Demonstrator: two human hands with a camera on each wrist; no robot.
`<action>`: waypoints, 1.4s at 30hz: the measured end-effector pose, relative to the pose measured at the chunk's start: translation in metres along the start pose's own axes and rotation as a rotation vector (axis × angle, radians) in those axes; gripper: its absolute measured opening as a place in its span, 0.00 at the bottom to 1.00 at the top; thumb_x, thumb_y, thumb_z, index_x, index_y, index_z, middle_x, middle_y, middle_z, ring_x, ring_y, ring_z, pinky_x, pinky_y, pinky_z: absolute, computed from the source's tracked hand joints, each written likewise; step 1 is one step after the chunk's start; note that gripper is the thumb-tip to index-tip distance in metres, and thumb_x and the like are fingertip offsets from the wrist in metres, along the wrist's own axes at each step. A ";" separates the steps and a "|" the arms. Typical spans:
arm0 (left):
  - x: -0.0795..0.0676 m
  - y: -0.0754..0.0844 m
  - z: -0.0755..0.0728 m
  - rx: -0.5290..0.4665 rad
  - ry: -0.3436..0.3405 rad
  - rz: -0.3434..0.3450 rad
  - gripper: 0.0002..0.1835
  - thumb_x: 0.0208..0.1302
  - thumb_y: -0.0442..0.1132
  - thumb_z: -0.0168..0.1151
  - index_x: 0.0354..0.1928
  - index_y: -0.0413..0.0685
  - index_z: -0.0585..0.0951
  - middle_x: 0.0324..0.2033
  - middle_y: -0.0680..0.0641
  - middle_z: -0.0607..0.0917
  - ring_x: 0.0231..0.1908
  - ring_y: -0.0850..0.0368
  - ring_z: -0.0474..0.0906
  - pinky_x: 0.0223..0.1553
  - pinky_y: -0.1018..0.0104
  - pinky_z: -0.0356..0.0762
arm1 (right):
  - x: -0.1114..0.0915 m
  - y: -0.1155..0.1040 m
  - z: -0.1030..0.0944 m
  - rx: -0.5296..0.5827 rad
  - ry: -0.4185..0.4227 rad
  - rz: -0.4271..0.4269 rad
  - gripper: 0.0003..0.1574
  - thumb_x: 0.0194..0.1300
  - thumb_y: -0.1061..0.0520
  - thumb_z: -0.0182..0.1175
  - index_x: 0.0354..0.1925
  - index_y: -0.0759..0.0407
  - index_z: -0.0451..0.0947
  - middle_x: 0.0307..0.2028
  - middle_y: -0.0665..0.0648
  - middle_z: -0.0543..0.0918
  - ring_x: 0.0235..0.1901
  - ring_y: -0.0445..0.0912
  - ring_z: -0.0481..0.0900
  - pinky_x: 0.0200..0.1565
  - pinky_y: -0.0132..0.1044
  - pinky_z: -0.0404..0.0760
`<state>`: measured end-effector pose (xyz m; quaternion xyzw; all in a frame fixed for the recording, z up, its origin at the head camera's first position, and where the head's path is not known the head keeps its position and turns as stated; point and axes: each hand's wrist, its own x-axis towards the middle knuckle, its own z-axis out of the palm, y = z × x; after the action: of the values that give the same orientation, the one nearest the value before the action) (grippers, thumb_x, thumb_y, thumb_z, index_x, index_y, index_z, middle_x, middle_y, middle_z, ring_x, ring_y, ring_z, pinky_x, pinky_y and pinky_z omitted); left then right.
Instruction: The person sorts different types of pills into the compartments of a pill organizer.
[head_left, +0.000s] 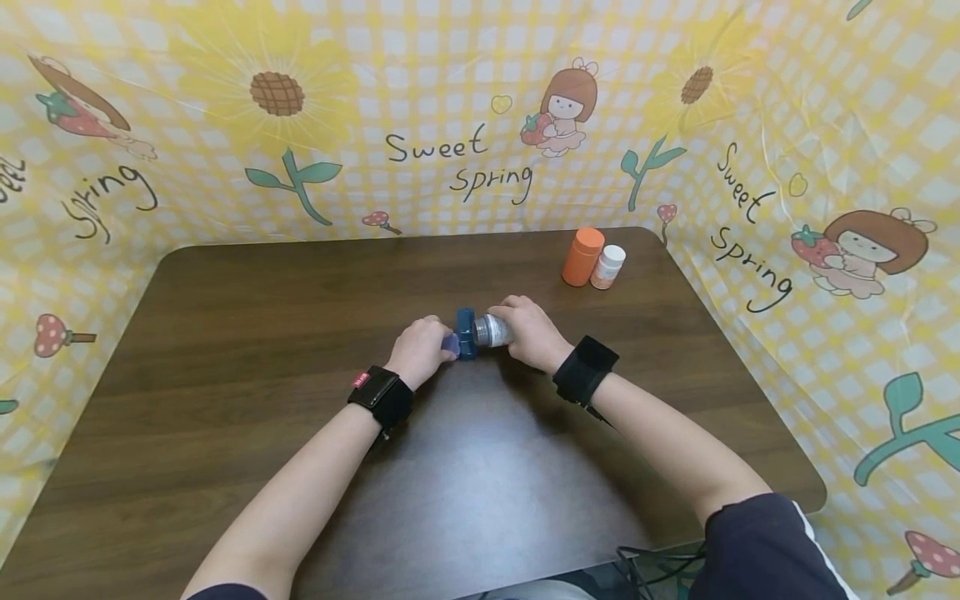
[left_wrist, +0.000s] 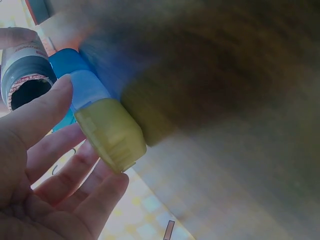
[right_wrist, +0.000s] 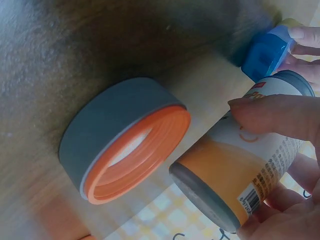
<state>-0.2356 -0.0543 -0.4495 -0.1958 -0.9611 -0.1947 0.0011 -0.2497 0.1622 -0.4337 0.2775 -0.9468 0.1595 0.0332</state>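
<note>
Uncapped cylindrical white-and-orange-labelled bottle [right_wrist: 245,155], pinched by the right hand [head_left: 534,335], sits at three o'clock from the blue-and-yellow plastic box [head_left: 467,333] the left hand's [head_left: 420,350] fingers pinch; misaligned tilting could spill any contents.

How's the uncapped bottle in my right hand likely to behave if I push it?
The bottle is probably stiff: no dent shows where your right hand grips it. Lying down, its round body might roll, and its open mouth could spill any contents.
</note>
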 end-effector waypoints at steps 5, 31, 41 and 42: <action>0.001 -0.001 -0.002 0.004 -0.009 0.010 0.15 0.57 0.38 0.75 0.45 0.40 0.88 0.37 0.42 0.85 0.40 0.47 0.81 0.45 0.53 0.80 | 0.001 0.000 0.001 -0.040 0.002 -0.024 0.37 0.47 0.73 0.69 0.58 0.63 0.80 0.51 0.63 0.83 0.52 0.56 0.78 0.58 0.49 0.78; 0.003 -0.002 -0.003 -0.002 -0.030 -0.020 0.16 0.57 0.40 0.76 0.46 0.40 0.88 0.38 0.42 0.85 0.41 0.48 0.80 0.45 0.53 0.80 | 0.007 -0.008 0.002 -0.184 0.048 -0.103 0.36 0.47 0.73 0.71 0.57 0.58 0.82 0.49 0.60 0.82 0.52 0.54 0.78 0.57 0.48 0.78; 0.002 -0.002 -0.003 -0.009 -0.037 -0.028 0.17 0.57 0.40 0.76 0.47 0.40 0.88 0.39 0.42 0.85 0.41 0.48 0.80 0.45 0.53 0.80 | 0.007 -0.008 0.003 -0.194 0.043 -0.105 0.36 0.48 0.72 0.72 0.58 0.57 0.82 0.50 0.60 0.82 0.53 0.53 0.77 0.61 0.48 0.76; 0.002 -0.002 -0.003 -0.010 -0.037 -0.028 0.17 0.57 0.40 0.76 0.47 0.40 0.88 0.39 0.42 0.85 0.41 0.48 0.81 0.45 0.53 0.80 | 0.007 -0.008 0.003 -0.193 0.043 -0.108 0.36 0.48 0.71 0.72 0.57 0.57 0.82 0.50 0.60 0.82 0.53 0.53 0.77 0.61 0.48 0.76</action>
<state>-0.2387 -0.0566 -0.4476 -0.1859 -0.9626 -0.1958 -0.0202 -0.2510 0.1513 -0.4331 0.3200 -0.9405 0.0717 0.0885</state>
